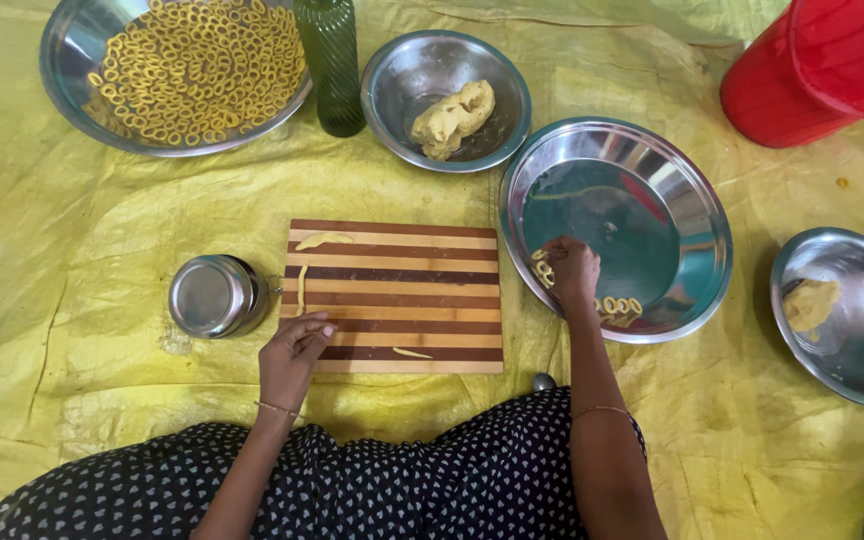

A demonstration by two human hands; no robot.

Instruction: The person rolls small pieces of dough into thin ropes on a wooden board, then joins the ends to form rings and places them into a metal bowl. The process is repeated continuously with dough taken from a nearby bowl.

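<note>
Yellow cloth (82, 250) covers the floor where we sit, with shiny bowls all around. Our right hand (572, 272) is curled shut over the near edge of the big steel plate (672, 180), and it looks like we are setting a little dough ring (542, 270) down there, beside a few more rings (620, 306) at the rim. Our left hand (292, 345) rests on the near corner of the striped wooden board (402, 270), fingers bent and pinched together; we cannot tell if it holds a bit of dough. Next we would need to let go of the ring gently so it keeps its round shape, then pick a thin dough strip (301, 290) off the board. The rings look small, yellow and soft. Many more fill the big bowl (72, 50) far to the left. A lump of dough (452, 118) waits in the small bowl (402, 70) behind the board.
</note>
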